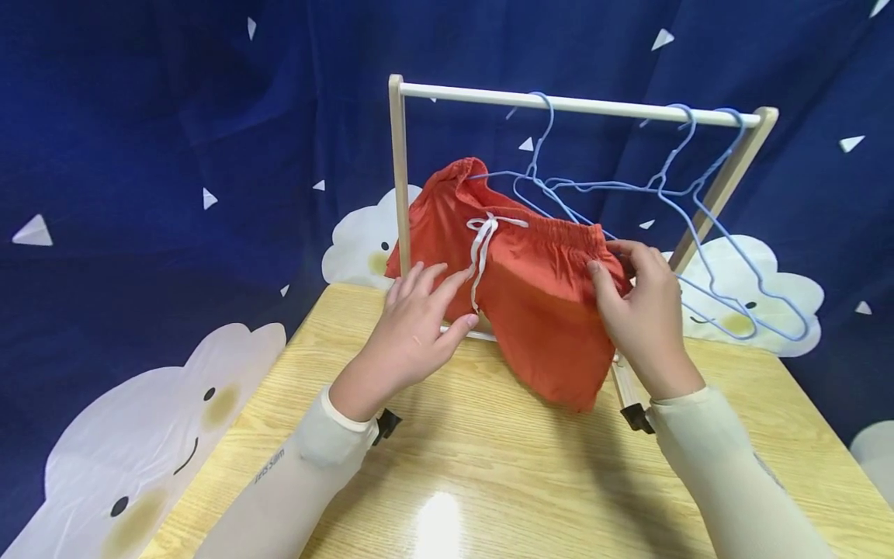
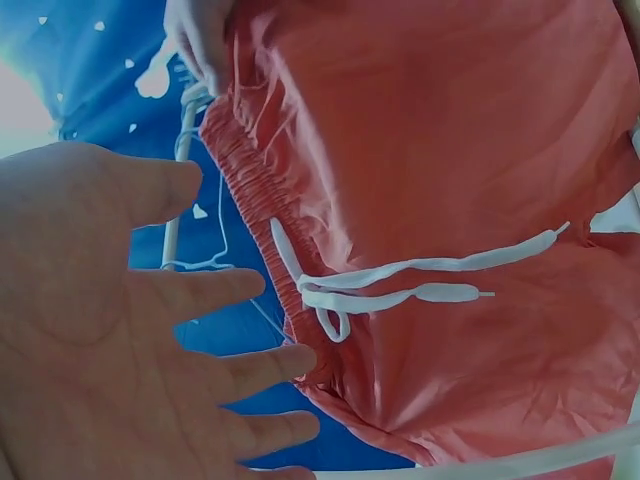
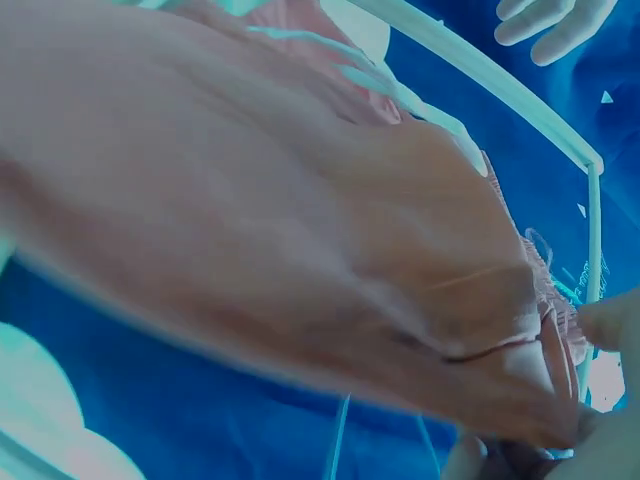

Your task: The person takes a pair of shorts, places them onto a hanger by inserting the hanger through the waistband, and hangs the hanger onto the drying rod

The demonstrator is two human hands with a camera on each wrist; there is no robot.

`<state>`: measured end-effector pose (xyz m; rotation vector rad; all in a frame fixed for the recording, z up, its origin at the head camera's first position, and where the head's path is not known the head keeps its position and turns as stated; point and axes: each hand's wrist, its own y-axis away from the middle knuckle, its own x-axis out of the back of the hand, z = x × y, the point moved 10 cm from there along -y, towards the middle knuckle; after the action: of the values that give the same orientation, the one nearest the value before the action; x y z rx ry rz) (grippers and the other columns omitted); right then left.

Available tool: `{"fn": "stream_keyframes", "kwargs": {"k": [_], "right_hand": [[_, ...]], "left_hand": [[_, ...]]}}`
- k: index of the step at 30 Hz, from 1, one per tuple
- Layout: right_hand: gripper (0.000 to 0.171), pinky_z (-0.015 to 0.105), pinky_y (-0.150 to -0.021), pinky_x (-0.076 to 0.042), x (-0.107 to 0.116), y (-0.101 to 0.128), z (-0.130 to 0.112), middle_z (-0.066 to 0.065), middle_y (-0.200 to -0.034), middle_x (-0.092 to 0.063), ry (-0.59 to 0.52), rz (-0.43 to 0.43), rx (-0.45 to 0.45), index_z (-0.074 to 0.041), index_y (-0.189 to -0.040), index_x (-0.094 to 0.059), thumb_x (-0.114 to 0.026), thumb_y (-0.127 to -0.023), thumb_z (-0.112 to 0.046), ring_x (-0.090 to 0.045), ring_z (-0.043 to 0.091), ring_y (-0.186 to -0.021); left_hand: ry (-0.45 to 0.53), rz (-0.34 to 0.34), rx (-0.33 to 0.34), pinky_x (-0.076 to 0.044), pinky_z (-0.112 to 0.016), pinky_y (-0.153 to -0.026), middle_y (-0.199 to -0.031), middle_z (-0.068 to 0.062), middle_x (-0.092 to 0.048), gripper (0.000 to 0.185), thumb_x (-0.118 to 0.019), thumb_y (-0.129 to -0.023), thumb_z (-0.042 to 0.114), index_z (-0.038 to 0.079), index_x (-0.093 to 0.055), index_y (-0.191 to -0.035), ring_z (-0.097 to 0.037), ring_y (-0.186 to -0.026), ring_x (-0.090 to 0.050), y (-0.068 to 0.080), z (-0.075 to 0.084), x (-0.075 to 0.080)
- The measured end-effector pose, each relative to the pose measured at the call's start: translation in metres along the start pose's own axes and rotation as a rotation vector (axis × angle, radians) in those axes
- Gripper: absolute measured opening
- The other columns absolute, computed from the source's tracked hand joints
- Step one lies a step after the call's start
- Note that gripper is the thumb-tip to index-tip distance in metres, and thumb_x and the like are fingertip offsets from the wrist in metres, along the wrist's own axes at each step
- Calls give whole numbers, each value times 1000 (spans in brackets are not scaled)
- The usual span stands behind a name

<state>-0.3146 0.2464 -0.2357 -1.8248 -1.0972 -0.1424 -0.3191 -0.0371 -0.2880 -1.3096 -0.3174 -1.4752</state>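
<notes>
Worktop (image 1: 489, 481): pale wood-grain surface, lit from above, with a bright glare patch near its front edge; it carries the rack and lies beneath both forearms.
Backdrop (image 1: 140, 155): dark blue cloth printed with small white triangles and smiling white clouds, hanging behind and to both sides of the worktop.
Rack (image 1: 399, 171): light wooden frame standing on the worktop, two uprights joined by a white top rail.
Hangers (image 1: 705, 233): thin light-blue wire hangers hooked over the top rail, the rightmost ones bare.
Shorts (image 1: 538, 310): orange, with an elastic waistband, hanging inside the rack on one of the hangers, lower hem above the worktop.
Drawstring (image 1: 482, 241): white cord tied in a bow at the waistband front.
Left hand (image 1: 415, 326): fingers straight and spread, gripping nothing; fingertips at the front of the shorts just beside the drawstring.
Right hand (image 1: 642, 310): thumb and fingers pinch the right end of the waistband.
Sleeves (image 1: 300, 466): cream, covering both forearms to the wrist.
</notes>
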Motion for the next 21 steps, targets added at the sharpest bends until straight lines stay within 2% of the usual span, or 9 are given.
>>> {"fn": "stream_keyframes", "kwargs": {"k": [5, 8, 11, 13, 17, 19, 21], "right_hand": [[51, 18, -87, -41, 5, 17, 8, 19, -134, -63, -49, -30, 9, -6, -152, -56, -62, -110, -35, -61, 34, -123], [51, 17, -97, -40, 4, 29, 14, 21, -141, -62, -120, -68, 29, -5, -155, -53, -49, -115, -36, -59, 33, -129], [55, 18, -102, -38, -1, 43, 26, 24, -144, -63, -213, -130, 39, -4, -155, -53, -33, -119, -41, -57, 28, -130], [60, 23, -107, -38, -8, 53, 37, 26, -145, -63, -231, -193, 26, -3, -153, -54, -23, -120, -42, -57, 29, -133], [62, 52, -119, -39, -26, 73, 63, 32, -148, -59, -127, -372, -13, 4, -150, -54, -16, -121, -36, -52, 49, -142], [61, 67, -116, -36, -32, 84, 78, 33, -150, -57, -63, -458, -30, 6, -149, -54, -16, -121, -33, -49, 54, -144], [61, 71, -115, -36, -34, 94, 95, 33, -151, -56, -19, -528, -44, 7, -150, -55, -19, -121, -33, -48, 55, -145]], "left_hand": [[-5, -38, 25, -21, -69, -130, -167, -13, -43, 64, -62, -108, 46, 24, -45, -165, -46, -161, -30, -1, -9, -5], [-17, -63, 40, -23, -68, -130, -167, -14, -44, 64, -63, -108, 46, 23, -46, -165, -44, -160, -33, -1, -19, -11], [-53, -94, 40, -24, -69, -129, -166, -16, -47, 65, -63, -108, 47, 21, -47, -165, -44, -159, -36, 3, -37, -23], [-78, -122, 40, -25, -69, -129, -165, -16, -48, 66, -63, -108, 48, 20, -47, -165, -44, -158, -38, 9, -53, -31], [-118, -162, 29, -29, -73, -125, -166, -14, -49, 67, -63, -107, 50, 20, -47, -166, -47, -157, -41, 22, -84, -43], [-126, -185, 28, -30, -75, -123, -167, -15, -48, 69, -64, -107, 51, 21, -46, -167, -48, -156, -41, 27, -98, -47], [-138, -215, 26, -30, -77, -122, -168, -17, -47, 71, -64, -106, 52, 24, -42, -168, -49, -155, -42, 32, -109, -50]]}}
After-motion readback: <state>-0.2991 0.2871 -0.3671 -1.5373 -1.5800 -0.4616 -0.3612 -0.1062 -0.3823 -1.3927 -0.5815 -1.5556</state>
